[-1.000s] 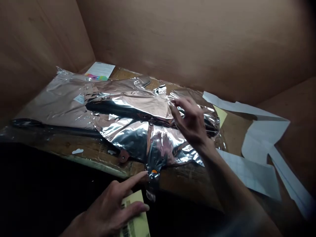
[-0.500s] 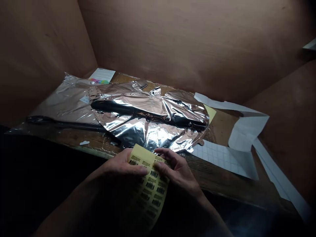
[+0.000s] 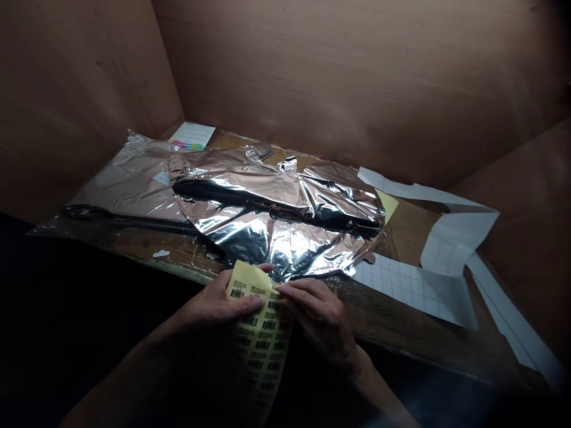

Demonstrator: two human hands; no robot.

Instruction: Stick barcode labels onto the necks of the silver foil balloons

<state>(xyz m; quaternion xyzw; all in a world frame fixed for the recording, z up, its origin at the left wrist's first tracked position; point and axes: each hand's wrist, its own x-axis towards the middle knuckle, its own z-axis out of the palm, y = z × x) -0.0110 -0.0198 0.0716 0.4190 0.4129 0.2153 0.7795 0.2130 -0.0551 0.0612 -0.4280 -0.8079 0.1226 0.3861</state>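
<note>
A yellow sheet of barcode labels [image 3: 261, 345] hangs in front of me, its lower part in shadow. My left hand [image 3: 218, 300] grips its upper left edge, thumb on the printed face and fingers behind. At the upper right edge, my right hand [image 3: 319, 312] pinches with thumb and fingertips where the sheet is bent. Whether a single label has come loose there I cannot tell. Just beyond both hands lies a shiny silver foil balloon [image 3: 285, 208], flat and wrinkled, spread across the wooden bench.
A clear plastic bag [image 3: 120, 184] lies at the left, with a dark strip along its front. A printed card [image 3: 196, 134] rests at the back left. White paper strips [image 3: 414, 288] and a yellow piece [image 3: 389, 205] lie at the right. Wooden walls [image 3: 334, 77] enclose the bench [image 3: 187, 261].
My right hand has turned over, its fingers now closed at the sheet's upper right edge, with its back toward me. The sheet has shifted slightly left and its top right part bends more.
</note>
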